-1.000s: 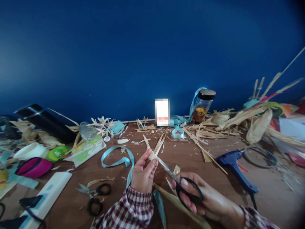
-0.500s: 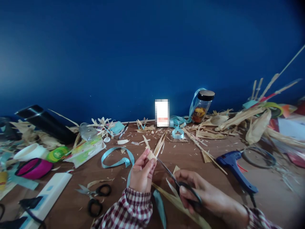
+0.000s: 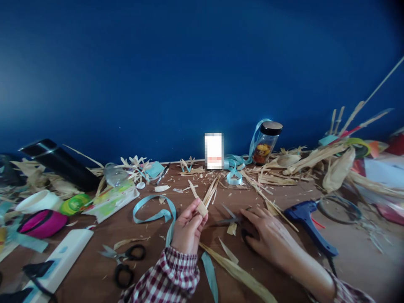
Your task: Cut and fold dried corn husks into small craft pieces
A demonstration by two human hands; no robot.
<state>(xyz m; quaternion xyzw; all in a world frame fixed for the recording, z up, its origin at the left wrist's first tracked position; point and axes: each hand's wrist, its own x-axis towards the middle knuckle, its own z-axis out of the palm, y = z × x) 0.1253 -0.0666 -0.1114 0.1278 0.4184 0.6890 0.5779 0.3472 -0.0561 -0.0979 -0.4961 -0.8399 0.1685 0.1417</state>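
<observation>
My left hand (image 3: 187, 229) pinches a small folded piece of dried corn husk (image 3: 201, 206), held upright just above the brown table (image 3: 104, 229). My right hand (image 3: 271, 237) lies flat on the table to the right, fingers stretched out over a pair of black-handled scissors (image 3: 229, 218). Their blades point left toward the husk piece, and one handle loop shows under my thumb. A long husk strip (image 3: 240, 273) lies between my two checked sleeves.
A second pair of scissors (image 3: 123, 259) lies at front left beside a white box (image 3: 63, 259). A blue glue gun (image 3: 311, 223) sits right of my right hand. Light blue ribbon (image 3: 154, 208), a black-lidded jar (image 3: 267, 143), husk piles (image 3: 315, 160) and scraps cover the back.
My right hand has lowered the scissors from the husk piece down onto the table and flattened over them. My left hand stays put with the husk piece.
</observation>
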